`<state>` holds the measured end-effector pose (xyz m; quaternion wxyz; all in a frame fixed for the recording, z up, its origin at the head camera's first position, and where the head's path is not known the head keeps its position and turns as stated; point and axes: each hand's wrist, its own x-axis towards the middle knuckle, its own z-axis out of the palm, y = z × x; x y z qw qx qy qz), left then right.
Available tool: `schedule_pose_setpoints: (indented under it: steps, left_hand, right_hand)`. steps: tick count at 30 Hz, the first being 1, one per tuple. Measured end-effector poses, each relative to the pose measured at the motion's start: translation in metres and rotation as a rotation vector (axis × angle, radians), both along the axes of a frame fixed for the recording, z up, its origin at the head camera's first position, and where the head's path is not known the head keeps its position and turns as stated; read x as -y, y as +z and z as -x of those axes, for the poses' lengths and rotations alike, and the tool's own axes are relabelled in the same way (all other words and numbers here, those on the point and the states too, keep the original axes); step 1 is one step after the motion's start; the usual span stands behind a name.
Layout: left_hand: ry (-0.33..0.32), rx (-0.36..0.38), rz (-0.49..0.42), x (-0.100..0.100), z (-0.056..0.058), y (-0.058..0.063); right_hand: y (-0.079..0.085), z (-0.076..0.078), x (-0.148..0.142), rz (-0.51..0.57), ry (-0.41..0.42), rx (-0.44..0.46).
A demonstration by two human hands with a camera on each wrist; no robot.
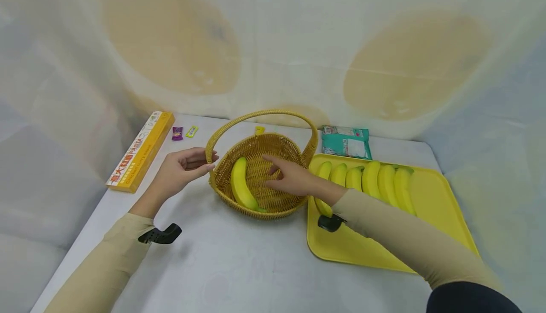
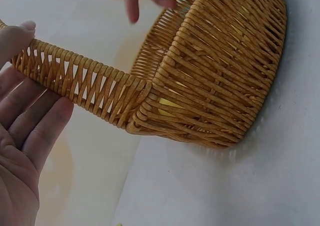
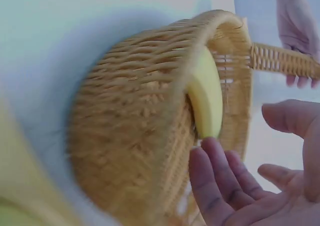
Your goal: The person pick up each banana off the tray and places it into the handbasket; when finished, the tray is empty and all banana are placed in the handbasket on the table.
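A woven basket point(image 1: 262, 215) with a tall arched handle point(image 2: 85, 83) stands on the white table. My left hand point(image 1: 179, 171) holds the handle's left side between thumb and fingers. Inside the basket, along its left wall, lies one yellow banana point(image 1: 241, 185). Over the basket's right part hovers my right hand point(image 1: 290, 176), its fingers loosely extended and nothing in its grasp. From the right wrist view, the banana point(image 3: 206, 98) shows past the rim, beyond the fingertips point(image 3: 212, 146); whether they touch cannot be made out.
Right of the basket, a yellow tray point(image 1: 354, 246) bears several bananas point(image 1: 371, 180) in a row, partly under my right forearm. Behind it lies a teal packet point(image 1: 346, 142). A pasta box point(image 1: 142, 152) and small purple point(image 1: 177, 133) and yellow point(image 1: 192, 131) wrapped pieces sit at left.
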<state>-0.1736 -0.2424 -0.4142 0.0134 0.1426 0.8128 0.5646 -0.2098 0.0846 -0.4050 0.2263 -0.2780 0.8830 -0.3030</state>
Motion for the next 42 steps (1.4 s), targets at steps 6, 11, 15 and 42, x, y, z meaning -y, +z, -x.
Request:
schedule_pose_setpoints:
  steps: [6, 11, 15, 42]
  left_hand:
    - [-0.004, -0.008, 0.016, 0.002, -0.001, 0.000]
    - [0.000, -0.018, 0.020, 0.002, -0.001, -0.001]
    - [0.004, -0.016, 0.019, 0.002, -0.001, -0.001]
    - [-0.009, -0.018, 0.008, 0.002, -0.001, -0.002]
  right_hand:
    - [0.002, -0.025, -0.067, 0.165, -0.091, -0.070]
    - [-0.002, -0.041, -0.124, 0.168, -0.197, -0.099]
    - [-0.012, -0.045, -0.171, 0.083, -0.295, -0.159]
    - [-0.035, -0.058, -0.304, -0.190, -0.538, -0.089]
